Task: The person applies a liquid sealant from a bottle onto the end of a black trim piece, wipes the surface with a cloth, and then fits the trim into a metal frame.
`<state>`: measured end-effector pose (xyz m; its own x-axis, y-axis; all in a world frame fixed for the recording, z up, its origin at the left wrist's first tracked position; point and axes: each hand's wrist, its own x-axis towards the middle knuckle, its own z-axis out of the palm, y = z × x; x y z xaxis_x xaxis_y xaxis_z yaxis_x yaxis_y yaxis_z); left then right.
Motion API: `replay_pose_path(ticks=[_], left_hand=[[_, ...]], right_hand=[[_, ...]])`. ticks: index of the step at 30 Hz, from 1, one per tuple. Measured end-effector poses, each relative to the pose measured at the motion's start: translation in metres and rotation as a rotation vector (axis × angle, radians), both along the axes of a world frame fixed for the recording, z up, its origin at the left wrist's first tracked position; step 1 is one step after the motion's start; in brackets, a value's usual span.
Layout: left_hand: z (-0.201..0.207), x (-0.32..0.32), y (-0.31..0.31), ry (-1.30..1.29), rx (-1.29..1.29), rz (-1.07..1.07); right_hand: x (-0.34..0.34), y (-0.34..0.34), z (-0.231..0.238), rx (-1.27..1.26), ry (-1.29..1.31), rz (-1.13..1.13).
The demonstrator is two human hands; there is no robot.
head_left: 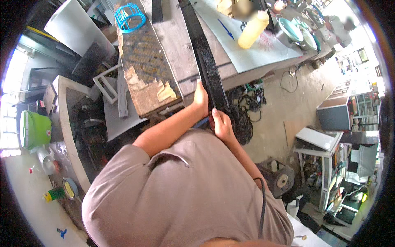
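A long black bar (204, 51) with paler edges lies over the wooden workbench (175, 45), and its near end juts out past the front edge towards my body. My left hand (200, 99) is closed on the bar's left edge close to the bench front, thumb on top and fingers hidden underneath. At the very end of the bar, my right hand (222, 124) grips its corner with the thumb on top; the other fingers are mostly out of sight. Another dark piece (157, 11) rests on the bench left of the bar.
On the bench stand a yellowish bottle (253, 29) on a white sheet (263, 55) and a blue plastic ring frame (130, 18). Tangled black cables (240, 121) hang below the bar's end. A low machine (279, 177) sits to my right, and a white frame (108, 82) leans left.
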<state>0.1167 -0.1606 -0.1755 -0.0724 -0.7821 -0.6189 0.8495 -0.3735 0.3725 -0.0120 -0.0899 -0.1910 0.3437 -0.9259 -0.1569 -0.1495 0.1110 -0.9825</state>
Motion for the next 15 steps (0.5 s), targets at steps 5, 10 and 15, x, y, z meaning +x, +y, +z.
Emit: replay_pose_path(ticks=[5, 10, 15], left_hand=[[0.014, 0.003, 0.004, 0.059, -0.046, -0.021], [0.011, 0.0, 0.003, 0.014, -0.033, -0.016], [0.003, -0.001, 0.005, 0.017, -0.02, -0.022]], right_hand=[[-0.007, 0.01, -0.004, -0.003, -0.009, 0.036], [0.003, 0.014, 0.017, -0.24, 0.206, -0.049], [0.004, 0.014, 0.014, -0.303, 0.192, -0.071]])
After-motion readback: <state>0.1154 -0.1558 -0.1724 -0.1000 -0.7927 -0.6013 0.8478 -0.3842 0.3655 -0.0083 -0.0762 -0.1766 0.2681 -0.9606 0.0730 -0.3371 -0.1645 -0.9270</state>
